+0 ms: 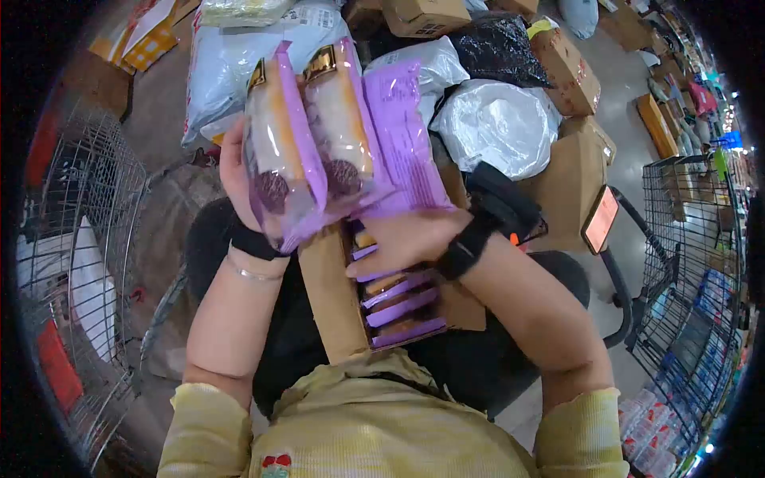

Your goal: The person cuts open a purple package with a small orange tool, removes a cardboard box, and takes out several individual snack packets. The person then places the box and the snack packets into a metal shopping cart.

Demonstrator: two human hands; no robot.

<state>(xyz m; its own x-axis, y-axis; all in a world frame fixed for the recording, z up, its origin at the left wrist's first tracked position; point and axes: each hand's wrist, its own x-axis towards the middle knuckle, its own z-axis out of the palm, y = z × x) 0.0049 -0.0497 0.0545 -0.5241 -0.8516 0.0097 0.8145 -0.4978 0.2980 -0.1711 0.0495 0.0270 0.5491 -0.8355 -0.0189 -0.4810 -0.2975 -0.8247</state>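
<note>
My left hand is closed round the left edge of a clear-and-purple bread packet. A second bread packet lies alongside it, both showing pale bread with a dark filling end. A purple-backed packet stands to their right, just above my right hand. That hand reaches over an open cardboard box on my lap, its fingers blurred near the upper packets inside. Several purple-edged packets stand in a row in the box. My wrists carry dark bands.
Beyond the box lie a silver-wrapped parcel, a black plastic parcel, white mailers and cartons. Wire carts stand at left and right. A phone is mounted near the right cart.
</note>
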